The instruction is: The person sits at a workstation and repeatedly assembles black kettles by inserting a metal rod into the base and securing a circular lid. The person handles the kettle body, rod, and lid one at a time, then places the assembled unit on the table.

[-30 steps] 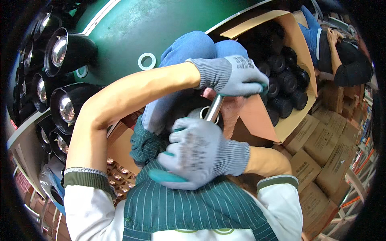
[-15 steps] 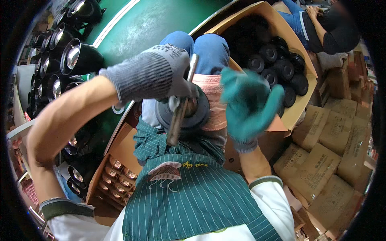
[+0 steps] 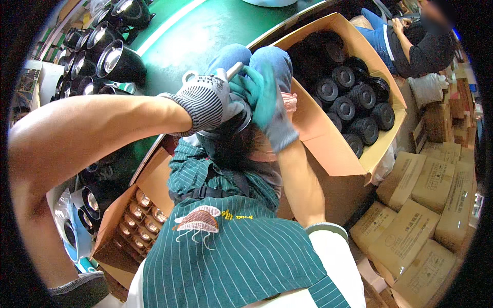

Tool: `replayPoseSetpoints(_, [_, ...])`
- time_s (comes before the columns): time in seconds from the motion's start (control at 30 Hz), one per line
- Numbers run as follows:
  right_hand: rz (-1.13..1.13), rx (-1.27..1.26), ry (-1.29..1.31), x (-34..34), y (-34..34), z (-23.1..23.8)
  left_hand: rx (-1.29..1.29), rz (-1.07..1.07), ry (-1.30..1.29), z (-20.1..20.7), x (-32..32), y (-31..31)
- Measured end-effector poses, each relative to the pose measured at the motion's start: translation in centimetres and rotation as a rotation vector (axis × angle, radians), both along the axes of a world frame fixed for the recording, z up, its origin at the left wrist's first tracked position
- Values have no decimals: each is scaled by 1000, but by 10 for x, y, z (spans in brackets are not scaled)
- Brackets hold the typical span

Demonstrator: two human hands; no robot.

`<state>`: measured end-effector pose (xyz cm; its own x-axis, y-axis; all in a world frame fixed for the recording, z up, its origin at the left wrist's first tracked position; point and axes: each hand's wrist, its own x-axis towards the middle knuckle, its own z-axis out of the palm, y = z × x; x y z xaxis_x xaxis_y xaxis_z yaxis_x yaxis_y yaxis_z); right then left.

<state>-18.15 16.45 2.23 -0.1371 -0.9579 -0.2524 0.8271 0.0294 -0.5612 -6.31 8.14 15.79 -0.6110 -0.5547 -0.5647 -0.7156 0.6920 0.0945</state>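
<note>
My left hand (image 3: pixel 208 100), in a grey knit glove, is closed round a metal bar tool (image 3: pixel 234 70) whose rounded end sticks up past the fingers. A pale ring (image 3: pixel 190 77) shows beside that hand; I cannot tell whether it belongs to the tool. Below the glove, a dark round vessel (image 3: pixel 226 136) with a wide rim rests between my thighs, its top largely covered by the hands. My right hand (image 3: pixel 262 97), in a teal glove with a grey cuff, is at the rim's right side close to the left fingers. Motion smears its fingers.
At the right stands an open carton (image 3: pixel 382 149) of black ridged round parts (image 3: pixel 362 96). A compartmented box (image 3: pixel 136 220) of shiny items is at lower left. Black bowl-shaped shells (image 3: pixel 120 61) crowd the green table (image 3: pixel 205 31). Closed cartons (image 3: pixel 403 231) and a seated person (image 3: pixel 421 46) are farther right.
My right hand has moved left, from beside the lap to the vessel's rim next to my left hand. The metal bar has swung, with less of it showing. The view has shifted slightly.
</note>
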Motion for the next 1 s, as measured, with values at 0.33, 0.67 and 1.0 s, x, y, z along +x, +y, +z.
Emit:
replayPoseSetpoints(0.33, [-242, 227, 182, 9, -21, -19, 63, -234, 127, -9, 21, 0])
replayPoseSetpoints(0.67, [-626, 44, 854, 58, 46, 55, 194, -971, 579, -58, 36, -90])
replayPoseSetpoints(1.0, [-126, 171, 1726, 58, 75, 58, -342, 436, 504, -115, 58, -157])
